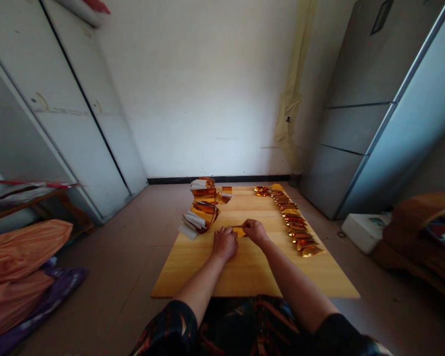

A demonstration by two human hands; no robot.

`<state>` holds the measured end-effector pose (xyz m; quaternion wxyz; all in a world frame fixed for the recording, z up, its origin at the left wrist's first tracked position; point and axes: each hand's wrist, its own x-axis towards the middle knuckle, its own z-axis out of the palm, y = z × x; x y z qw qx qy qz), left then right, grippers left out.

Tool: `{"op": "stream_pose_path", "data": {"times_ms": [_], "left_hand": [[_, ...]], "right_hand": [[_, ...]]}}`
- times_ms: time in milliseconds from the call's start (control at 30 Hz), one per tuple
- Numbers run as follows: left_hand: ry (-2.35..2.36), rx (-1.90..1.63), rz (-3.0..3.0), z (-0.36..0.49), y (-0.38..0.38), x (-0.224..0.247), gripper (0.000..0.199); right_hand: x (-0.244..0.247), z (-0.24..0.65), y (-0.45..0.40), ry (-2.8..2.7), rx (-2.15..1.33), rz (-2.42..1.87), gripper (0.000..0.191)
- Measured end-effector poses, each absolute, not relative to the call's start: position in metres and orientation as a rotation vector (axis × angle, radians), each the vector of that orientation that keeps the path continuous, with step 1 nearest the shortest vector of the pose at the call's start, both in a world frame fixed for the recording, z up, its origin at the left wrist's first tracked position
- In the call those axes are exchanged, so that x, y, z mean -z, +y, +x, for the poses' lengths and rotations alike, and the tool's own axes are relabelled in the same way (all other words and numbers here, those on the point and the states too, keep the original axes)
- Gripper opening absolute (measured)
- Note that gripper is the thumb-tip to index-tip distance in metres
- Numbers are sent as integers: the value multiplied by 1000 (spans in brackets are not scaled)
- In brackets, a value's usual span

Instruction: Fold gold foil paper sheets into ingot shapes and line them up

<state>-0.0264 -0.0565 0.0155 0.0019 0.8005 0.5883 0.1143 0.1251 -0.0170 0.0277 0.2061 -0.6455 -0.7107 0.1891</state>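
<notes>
In the middle of the wooden table, a small sheet of gold foil paper [239, 231] lies between my hands, showing as a narrow strip. My left hand [225, 242] is closed over its left end, fingers bent and low against the tabletop. At the right end, my right hand [255, 231] pinches the paper's edge between thumb and fingers. Part of the sheet is hidden under the fingers. Left of my hands are loose stacks of gold foil paper [203, 215] with pale backs. A long row of folded gold foil pieces [296, 225] runs along the table's right side.
The light wooden tabletop [255, 277] stands on a tiled floor before a white wall [207, 99]. A grey refrigerator [356, 109] is on the right, near a white box [365, 231]. Cabinets [59, 99] and orange cloth [25, 252] are on the left.
</notes>
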Motion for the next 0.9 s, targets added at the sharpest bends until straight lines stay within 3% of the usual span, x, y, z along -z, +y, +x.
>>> {"op": "stream_pose_path", "data": {"times_ms": [533, 900], "left_hand": [[2090, -503, 2063, -20, -38, -18, 17], [2015, -568, 2098, -39, -28, -5, 28]], "right_hand": [[-21, 126, -11, -2093, -573, -1805, 22], [-9, 128, -2, -2091, -568, -1766, 22]]}}
